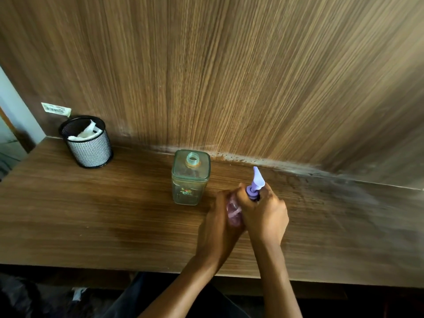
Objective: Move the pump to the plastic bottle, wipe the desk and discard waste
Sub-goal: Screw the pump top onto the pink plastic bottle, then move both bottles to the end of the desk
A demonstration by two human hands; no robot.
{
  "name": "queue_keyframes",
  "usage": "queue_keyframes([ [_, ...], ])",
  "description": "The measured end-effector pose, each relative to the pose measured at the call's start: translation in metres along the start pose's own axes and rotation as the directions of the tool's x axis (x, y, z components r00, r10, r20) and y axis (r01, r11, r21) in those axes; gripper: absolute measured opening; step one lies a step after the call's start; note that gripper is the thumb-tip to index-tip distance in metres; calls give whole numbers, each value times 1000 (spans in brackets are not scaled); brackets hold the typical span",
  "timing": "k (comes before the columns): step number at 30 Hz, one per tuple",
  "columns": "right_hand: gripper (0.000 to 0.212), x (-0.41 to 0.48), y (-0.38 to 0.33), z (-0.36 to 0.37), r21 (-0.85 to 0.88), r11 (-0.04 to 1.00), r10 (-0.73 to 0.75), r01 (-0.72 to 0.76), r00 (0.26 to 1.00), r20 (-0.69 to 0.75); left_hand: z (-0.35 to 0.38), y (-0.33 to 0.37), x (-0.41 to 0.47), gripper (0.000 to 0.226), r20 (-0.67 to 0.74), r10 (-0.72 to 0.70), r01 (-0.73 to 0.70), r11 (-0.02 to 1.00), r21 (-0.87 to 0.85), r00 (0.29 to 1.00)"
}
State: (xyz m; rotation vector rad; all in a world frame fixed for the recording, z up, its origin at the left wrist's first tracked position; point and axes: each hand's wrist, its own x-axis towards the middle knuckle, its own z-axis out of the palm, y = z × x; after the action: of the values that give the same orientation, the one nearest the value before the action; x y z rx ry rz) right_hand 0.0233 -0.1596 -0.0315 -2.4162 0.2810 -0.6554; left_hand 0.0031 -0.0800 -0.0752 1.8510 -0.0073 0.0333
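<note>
At the far left of the tabletop (103,214) we find a black mesh bin (91,150) against the wooden wall, with crumpled white tissue (86,133) in it. Near the middle, well apart from the bin, the plastic bottle (190,177) stands upright with its neck uncapped. Just to its right the left hand (218,226) wraps around a small pink bottle (234,213), bracing it on the tabletop. The right hand (263,212) closes over the collar of the purple pump (255,182), whose nozzle points away from us, so the pump sits on the pink bottle and not on the plastic one. Further right, a pale dusty smear (344,193) marks the tabletop along the wall. We judge the step in hand to be unscrewing the collar. If the left hand's grip slackens, the pink bottle may turn with the collar or tip. A jerk as the thread frees could knock the open plastic bottle standing so close. Once lifted, the pump's stem may drip liquid across the wood, leaving more to wipe.
</note>
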Motion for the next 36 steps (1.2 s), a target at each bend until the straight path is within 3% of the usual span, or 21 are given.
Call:
queue_keyframes([
  [3, 50, -2, 1, -8, -22, 997, 81, -79, 991, 108, 3, -3, -2, 66, 14, 58, -58, 998, 20, 998],
  [6, 64, -6, 1, -10, -7, 986, 167, -168, 973, 161, 8, -9, -6, 77, 13, 140, -140, 979, 148, 990],
  [8, 66, -6, 5, -9, 18, 986, 158, -165, 967, 197, 9, -10, -6, 78, 17, 112, -113, 983, 146, 994],
  [11, 47, 1, 17, -15, 146, 982, 92, -116, 983, 161, 8, -9, -3, 72, 7, 48, -48, 998, 31, 999],
  [14, 42, 10, 28, -25, 197, 970, 134, -145, 988, 73, 6, -10, -1, 64, 0, 38, -38, 995, -95, 999],
  [22, 33, 19, 56, -47, 171, 966, 192, -196, 981, 41, -5, -5, 21, 39, -161, -104, 73, 980, -184, 981],
  [26, 25, 17, 61, -46, 183, 959, 213, -216, 976, 38, -2, -4, 23, 33, -217, -104, 63, 980, -187, 971],
  [28, 30, 14, 65, -41, 186, 961, 202, -203, 979, 20, -1, -2, 18, 28, -283, -21, -6, 996, -93, 959],
  [30, 56, 9, 67, -37, 177, 963, 206, -205, 978, 12, -3, 6, 13, 22, -353, 175, -171, 984, 43, 919],
  [33, 100, 3, 60, -37, 228, 952, 221, -204, 974, -55, -16, 24, 8, 22, -415, 533, -382, 835, 396, 737],
  [35, 109, 0, 54, -40, 237, 957, 204, -165, 968, -148, -32, 37, 11, 35, -493, 593, -308, 782, 542, 637],
  [36, 108, -1, 52, -41, 221, 966, 175, -131, 966, -191, -40, 39, 15, 46, -538, 558, -246, 802, 543, 631],
])
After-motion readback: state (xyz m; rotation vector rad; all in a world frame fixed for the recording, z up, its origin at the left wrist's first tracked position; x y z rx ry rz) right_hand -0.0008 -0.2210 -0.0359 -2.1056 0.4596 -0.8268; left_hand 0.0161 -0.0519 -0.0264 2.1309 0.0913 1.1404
